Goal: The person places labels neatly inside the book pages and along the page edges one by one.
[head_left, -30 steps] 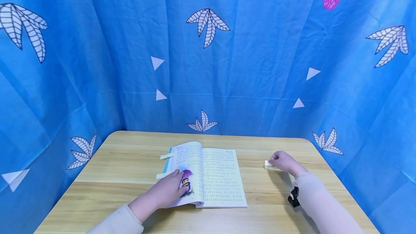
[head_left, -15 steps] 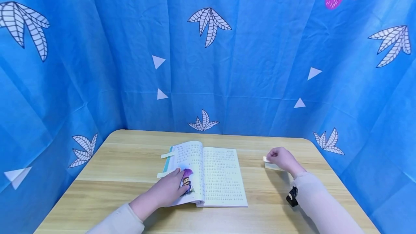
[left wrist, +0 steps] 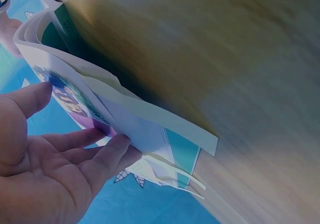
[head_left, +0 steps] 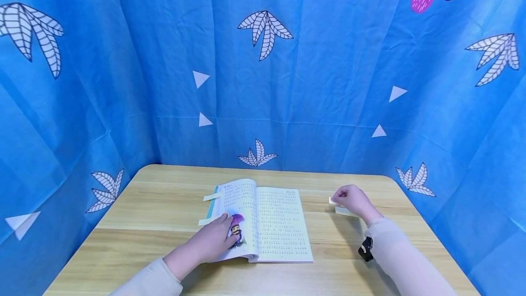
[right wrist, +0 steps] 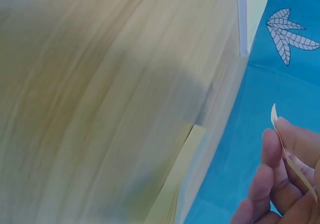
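Observation:
A book (head_left: 283, 227) lies open on the table, with a picture of a figure under a purple umbrella on its left page. My left hand (head_left: 210, 240) rests on that page, and in the left wrist view its fingertips touch the paper. Two pale sticky strips (head_left: 211, 197) stick out from the book's left edge. At the right, my right hand (head_left: 354, 202) pinches a single sticky note strip (right wrist: 274, 115) between thumb and finger. Just below that hand, a pad of sticky notes (head_left: 344, 211) lies on the table, also seen in the right wrist view.
The wooden table (head_left: 172, 186) has rounded far corners. A blue patterned curtain (head_left: 328, 81) hangs behind it and along both sides. A black wrist device (head_left: 365, 248) sits under the right sleeve.
My right hand has peeled the strip off the pad, lifting it slightly up and to the left. The left hand and the book have stayed in place.

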`<action>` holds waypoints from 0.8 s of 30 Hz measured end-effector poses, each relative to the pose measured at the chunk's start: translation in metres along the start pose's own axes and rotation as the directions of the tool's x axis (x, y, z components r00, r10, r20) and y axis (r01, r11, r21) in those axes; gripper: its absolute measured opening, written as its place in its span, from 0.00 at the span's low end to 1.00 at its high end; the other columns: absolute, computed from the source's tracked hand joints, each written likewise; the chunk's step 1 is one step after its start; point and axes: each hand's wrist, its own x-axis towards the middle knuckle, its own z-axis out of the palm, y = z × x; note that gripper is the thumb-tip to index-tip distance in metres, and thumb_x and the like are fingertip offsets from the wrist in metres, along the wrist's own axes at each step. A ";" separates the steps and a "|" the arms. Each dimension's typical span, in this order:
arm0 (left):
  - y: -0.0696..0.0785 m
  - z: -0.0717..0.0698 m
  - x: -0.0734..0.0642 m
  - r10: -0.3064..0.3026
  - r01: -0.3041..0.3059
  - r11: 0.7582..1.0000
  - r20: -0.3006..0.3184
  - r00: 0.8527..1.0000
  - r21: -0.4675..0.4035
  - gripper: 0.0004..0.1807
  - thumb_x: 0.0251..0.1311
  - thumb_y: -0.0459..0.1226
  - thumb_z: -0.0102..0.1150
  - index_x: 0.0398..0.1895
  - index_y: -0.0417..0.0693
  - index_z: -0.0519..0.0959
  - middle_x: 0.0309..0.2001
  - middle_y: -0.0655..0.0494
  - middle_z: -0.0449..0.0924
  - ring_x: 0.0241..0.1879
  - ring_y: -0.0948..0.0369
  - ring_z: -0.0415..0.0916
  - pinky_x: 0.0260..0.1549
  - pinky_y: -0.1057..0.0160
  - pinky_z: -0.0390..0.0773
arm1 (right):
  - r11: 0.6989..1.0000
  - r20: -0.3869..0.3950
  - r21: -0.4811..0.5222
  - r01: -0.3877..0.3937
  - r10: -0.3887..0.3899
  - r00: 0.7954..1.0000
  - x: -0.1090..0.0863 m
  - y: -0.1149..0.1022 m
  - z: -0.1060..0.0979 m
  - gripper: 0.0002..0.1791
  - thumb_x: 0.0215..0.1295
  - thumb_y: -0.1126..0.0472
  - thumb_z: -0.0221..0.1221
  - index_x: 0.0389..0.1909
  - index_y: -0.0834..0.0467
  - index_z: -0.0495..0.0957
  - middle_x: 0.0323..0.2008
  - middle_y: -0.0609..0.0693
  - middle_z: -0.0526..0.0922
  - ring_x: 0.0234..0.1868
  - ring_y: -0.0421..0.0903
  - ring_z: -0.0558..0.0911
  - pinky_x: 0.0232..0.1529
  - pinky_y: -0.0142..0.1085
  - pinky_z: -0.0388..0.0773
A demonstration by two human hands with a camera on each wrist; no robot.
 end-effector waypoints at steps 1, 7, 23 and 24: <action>0.000 0.000 0.000 0.001 -0.001 1.000 -0.002 1.000 0.000 0.36 0.70 0.49 0.57 0.68 0.28 0.67 0.69 0.30 0.64 0.69 0.38 0.63 0.66 0.39 0.65 | 1.000 0.001 0.002 0.009 -0.009 1.000 0.000 -0.001 0.000 0.07 0.66 0.61 0.65 0.30 0.59 0.84 0.29 0.48 0.85 0.34 0.49 0.85 0.43 0.47 0.81; 0.000 0.000 0.000 -0.002 0.002 1.000 0.001 1.000 -0.001 0.36 0.70 0.49 0.57 0.68 0.28 0.67 0.69 0.31 0.64 0.69 0.38 0.62 0.66 0.39 0.65 | 1.000 0.016 0.016 0.024 -0.024 1.000 0.003 -0.009 0.002 0.07 0.65 0.61 0.65 0.30 0.60 0.83 0.29 0.48 0.85 0.34 0.48 0.84 0.43 0.47 0.81; -0.001 0.001 0.000 0.001 -0.001 1.000 -0.005 1.000 0.001 0.36 0.70 0.49 0.58 0.68 0.28 0.68 0.69 0.31 0.64 0.69 0.38 0.63 0.66 0.39 0.65 | 0.999 0.029 0.030 0.014 -0.014 0.999 0.010 -0.022 0.018 0.05 0.64 0.60 0.66 0.31 0.57 0.85 0.31 0.47 0.85 0.35 0.46 0.83 0.44 0.47 0.81; -0.001 0.001 0.000 0.004 -0.004 1.000 -0.007 1.000 0.001 0.36 0.70 0.49 0.58 0.68 0.28 0.68 0.69 0.31 0.65 0.69 0.38 0.63 0.66 0.39 0.65 | 0.999 0.031 0.033 0.012 -0.013 0.999 0.010 -0.023 0.018 0.05 0.64 0.60 0.66 0.31 0.57 0.84 0.31 0.47 0.85 0.35 0.47 0.83 0.44 0.47 0.81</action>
